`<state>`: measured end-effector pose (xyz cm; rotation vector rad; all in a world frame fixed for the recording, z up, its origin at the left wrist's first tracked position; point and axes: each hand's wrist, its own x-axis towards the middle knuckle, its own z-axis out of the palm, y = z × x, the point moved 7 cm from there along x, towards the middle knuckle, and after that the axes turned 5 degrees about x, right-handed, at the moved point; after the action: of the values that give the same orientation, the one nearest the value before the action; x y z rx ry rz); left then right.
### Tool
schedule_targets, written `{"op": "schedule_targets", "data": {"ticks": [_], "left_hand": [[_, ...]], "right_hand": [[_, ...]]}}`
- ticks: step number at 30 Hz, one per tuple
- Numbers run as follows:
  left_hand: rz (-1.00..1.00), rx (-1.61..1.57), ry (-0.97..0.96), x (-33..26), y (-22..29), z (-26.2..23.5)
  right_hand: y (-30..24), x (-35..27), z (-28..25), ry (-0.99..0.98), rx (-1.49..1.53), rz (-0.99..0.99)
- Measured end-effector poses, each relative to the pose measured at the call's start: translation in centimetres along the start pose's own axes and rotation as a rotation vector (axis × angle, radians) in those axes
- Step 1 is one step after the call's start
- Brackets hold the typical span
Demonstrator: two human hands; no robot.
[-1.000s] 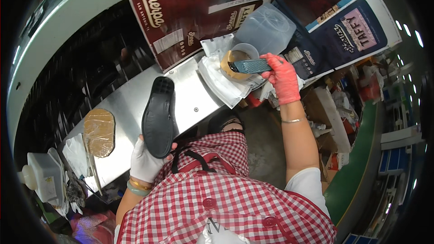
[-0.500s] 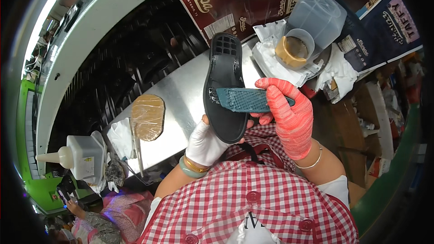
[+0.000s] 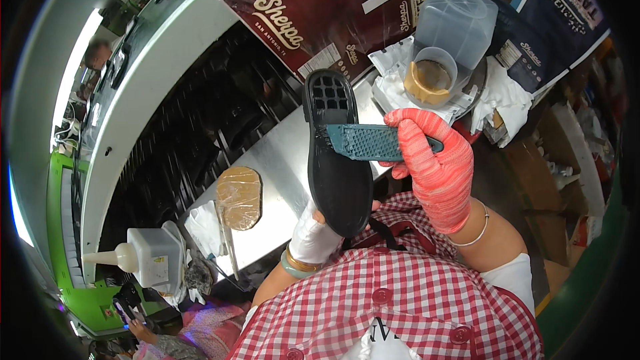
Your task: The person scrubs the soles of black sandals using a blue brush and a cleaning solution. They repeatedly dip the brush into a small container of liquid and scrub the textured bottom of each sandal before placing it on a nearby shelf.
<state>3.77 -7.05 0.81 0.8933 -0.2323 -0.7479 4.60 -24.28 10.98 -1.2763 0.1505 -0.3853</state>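
Note:
A black shoe sole (image 3: 339, 190) is held up in front of my apron, its square-celled heel end pointing away. My left hand (image 3: 312, 235), in a white glove with bare fingertips, grips its near end from beneath; most of those fingers are hidden behind it. In a coral knitted glove, my right hand (image 3: 439, 170) pinches a teal brush (image 3: 365, 143) with a cross-hatched back. The brush lies across the sole just below the heel cells, its tip over the sole's inner face. Any bristles are hidden underneath.
A metal table (image 3: 283, 160) carries a plastic-wrapped brown pad (image 3: 240, 198). To the left is a bottle with a long nozzle (image 3: 155, 259). A cup of liquid (image 3: 432, 80) and a clear container (image 3: 460, 20) stand at the far right, before dark red boxes (image 3: 300, 20). Another person (image 3: 200, 330) sits lower left.
The brush has moved along the sole toward its heel end. The sole sits slightly nearer to me and more upright in the view, which has shifted a little.

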Motion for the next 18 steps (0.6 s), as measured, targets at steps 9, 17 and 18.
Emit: {"op": "schedule_targets", "data": {"ticks": [9,17,18], "left_hand": [[-0.060,0.074,0.020,-0.4,0.4,0.2],[-0.054,-0.023,0.034,0.0,-0.5,-0.8],[-0.057,-0.040,0.039,0.1,-0.5,-0.8]], "right_hand": [[-1.2,2.5,-0.3,0.001,0.059,-0.007],[0.9,0.1,0.2,-0.074,0.007,0.180],[1.6,-0.3,0.2,-0.080,0.027,0.167]]}}
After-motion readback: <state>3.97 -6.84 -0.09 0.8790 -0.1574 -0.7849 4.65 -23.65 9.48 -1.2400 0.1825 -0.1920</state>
